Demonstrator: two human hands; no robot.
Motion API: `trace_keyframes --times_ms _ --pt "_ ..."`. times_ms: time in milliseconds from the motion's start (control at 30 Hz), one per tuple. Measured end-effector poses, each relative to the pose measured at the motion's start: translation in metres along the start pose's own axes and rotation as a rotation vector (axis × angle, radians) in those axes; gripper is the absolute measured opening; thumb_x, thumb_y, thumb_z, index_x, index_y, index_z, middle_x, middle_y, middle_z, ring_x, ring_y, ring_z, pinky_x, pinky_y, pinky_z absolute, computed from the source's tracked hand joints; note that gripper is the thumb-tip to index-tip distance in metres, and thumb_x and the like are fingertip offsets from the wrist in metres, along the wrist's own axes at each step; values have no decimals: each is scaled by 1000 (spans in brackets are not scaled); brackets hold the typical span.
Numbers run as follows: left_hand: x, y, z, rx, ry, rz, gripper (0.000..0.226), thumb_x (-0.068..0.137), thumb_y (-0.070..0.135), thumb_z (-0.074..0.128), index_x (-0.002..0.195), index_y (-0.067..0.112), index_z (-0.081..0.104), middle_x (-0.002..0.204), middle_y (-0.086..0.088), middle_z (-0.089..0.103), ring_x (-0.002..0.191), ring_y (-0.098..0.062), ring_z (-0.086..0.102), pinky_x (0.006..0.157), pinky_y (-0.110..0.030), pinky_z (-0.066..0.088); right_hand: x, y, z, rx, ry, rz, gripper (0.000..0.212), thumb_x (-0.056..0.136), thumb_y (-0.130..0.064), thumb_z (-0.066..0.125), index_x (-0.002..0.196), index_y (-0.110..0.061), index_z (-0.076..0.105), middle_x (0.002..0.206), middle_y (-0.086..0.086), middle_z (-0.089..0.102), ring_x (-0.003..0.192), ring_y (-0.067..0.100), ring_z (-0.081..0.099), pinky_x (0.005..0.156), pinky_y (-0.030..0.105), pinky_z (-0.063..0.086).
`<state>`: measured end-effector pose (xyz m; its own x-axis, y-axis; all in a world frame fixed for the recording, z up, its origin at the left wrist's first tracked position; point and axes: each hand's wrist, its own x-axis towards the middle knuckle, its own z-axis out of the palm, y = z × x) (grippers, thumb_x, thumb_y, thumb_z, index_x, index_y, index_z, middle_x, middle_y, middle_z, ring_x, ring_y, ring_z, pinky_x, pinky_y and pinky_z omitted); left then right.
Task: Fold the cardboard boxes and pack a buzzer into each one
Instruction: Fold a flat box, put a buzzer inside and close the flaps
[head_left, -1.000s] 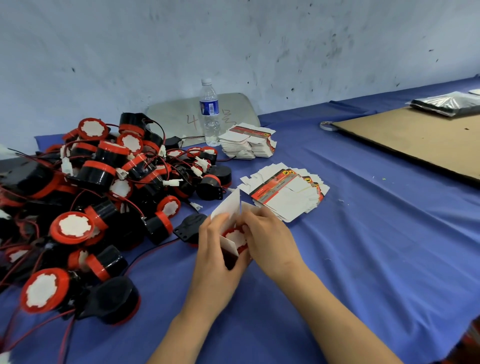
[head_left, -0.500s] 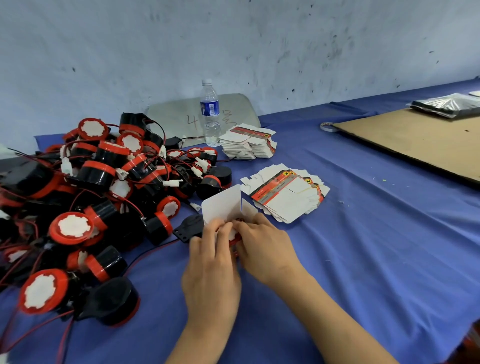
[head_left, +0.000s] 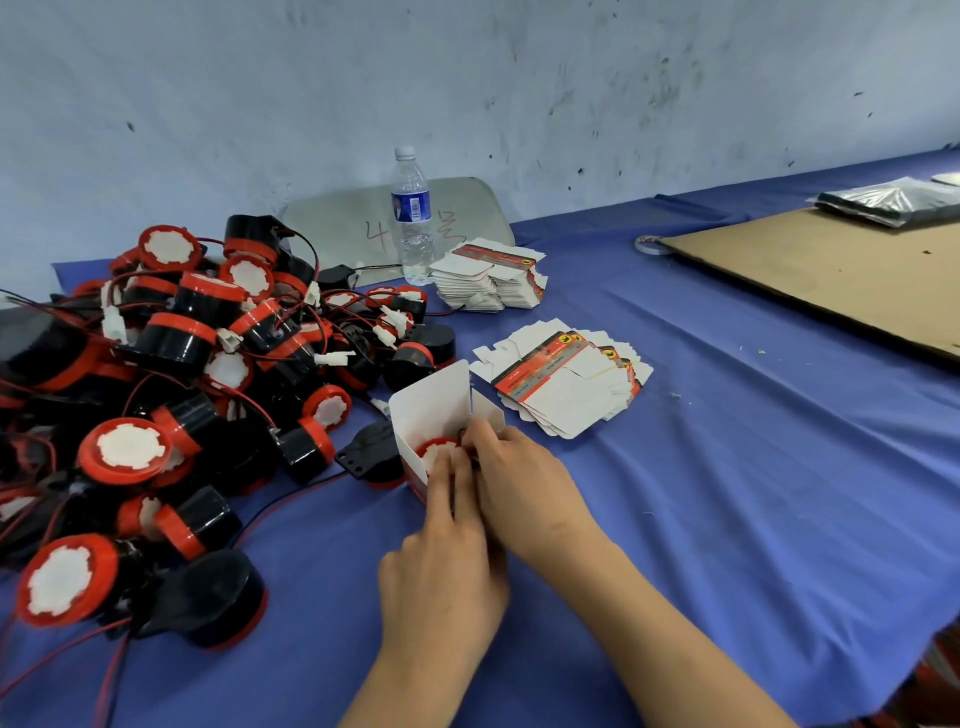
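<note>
A small white cardboard box (head_left: 434, 405) stands open on the blue cloth, its top flap upright. Inside it sits a red and black buzzer (head_left: 435, 451), white face up. My left hand (head_left: 441, 561) reaches from the near side, and its straight fingers press on the buzzer's top. My right hand (head_left: 524, 488) grips the box at its right side, fingertips curled at the opening. The lower part of the box is hidden behind both hands.
A big pile of wired buzzers (head_left: 182, 364) fills the left. Flat unfolded boxes lie fanned (head_left: 566, 389) just beyond my hands, with a stack (head_left: 488, 283) further back. A water bottle (head_left: 413, 218), a grey board (head_left: 343, 228) and a brown cardboard sheet (head_left: 831, 280) stand behind.
The box has been set upright on the cloth with its flap raised. My left hand has shifted from holding the box to pressing the buzzer down inside it.
</note>
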<state>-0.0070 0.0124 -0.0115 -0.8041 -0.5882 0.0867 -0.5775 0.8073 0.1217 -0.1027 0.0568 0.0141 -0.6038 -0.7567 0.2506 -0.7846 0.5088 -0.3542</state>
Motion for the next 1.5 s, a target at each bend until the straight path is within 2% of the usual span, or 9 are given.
trace_keyframes --times_ms 367,467,567,733,833,933,1067,1200,1500 --pt "6 -9 12 -238 74 37 87 89 45 52 147 34 -12 157 21 -9 101 -17 62 58 -30 40 -2 1 -5 188 74 -24 26 94 -6 47 111 -4 67 115 6 53 94 25 57 78 36 46" --pt "8 -16 15 -332 100 85 104 88 40 55 137 47 -37 157 18 23 101 -22 64 60 -29 41 -3 0 -7 237 97 -66 22 89 -1 48 107 -5 61 103 5 58 90 22 54 73 36 47" --pt "13 -18 13 -332 110 71 89 90 37 50 146 44 -20 140 17 50 97 -27 64 67 -35 51 -2 2 -7 294 102 -56 19 85 1 50 102 -7 52 91 3 54 89 23 51 75 44 47" --pt "16 -17 6 -294 115 42 71 91 38 49 140 46 -2 143 21 40 98 -29 63 68 -36 47 -3 11 -11 439 202 -122 13 80 6 65 88 -3 61 86 7 62 82 20 55 73 34 49" --pt "15 -15 6 -277 109 46 69 92 39 48 141 48 -1 151 27 22 98 -28 62 69 -36 48 -3 18 -19 673 312 -35 24 80 6 70 82 -16 63 82 -13 64 76 1 61 67 10 46" --pt "15 -16 8 -284 94 45 69 93 40 46 141 48 -3 153 30 11 101 -27 61 70 -34 47 -1 20 -21 851 370 53 39 82 9 66 85 -29 58 73 -22 67 70 -5 63 64 5 44" --pt "15 -15 9 -269 77 54 71 95 42 44 142 44 -8 156 29 -1 101 -23 62 67 -32 46 -3 16 -15 733 378 -28 35 85 -1 68 94 -34 61 79 -21 66 81 0 64 69 11 48" --pt "15 -14 11 -233 64 48 77 96 39 43 147 40 -15 156 27 -15 100 -22 61 66 -29 46 -5 11 -7 586 487 -186 18 86 3 64 98 -8 70 92 -2 67 78 9 63 68 20 53" --pt "15 -15 10 -293 42 24 84 88 24 47 145 48 -11 156 29 9 97 -20 61 57 -26 34 -3 8 7 433 550 -166 12 84 2 67 95 -2 67 91 6 67 76 19 60 64 35 53"
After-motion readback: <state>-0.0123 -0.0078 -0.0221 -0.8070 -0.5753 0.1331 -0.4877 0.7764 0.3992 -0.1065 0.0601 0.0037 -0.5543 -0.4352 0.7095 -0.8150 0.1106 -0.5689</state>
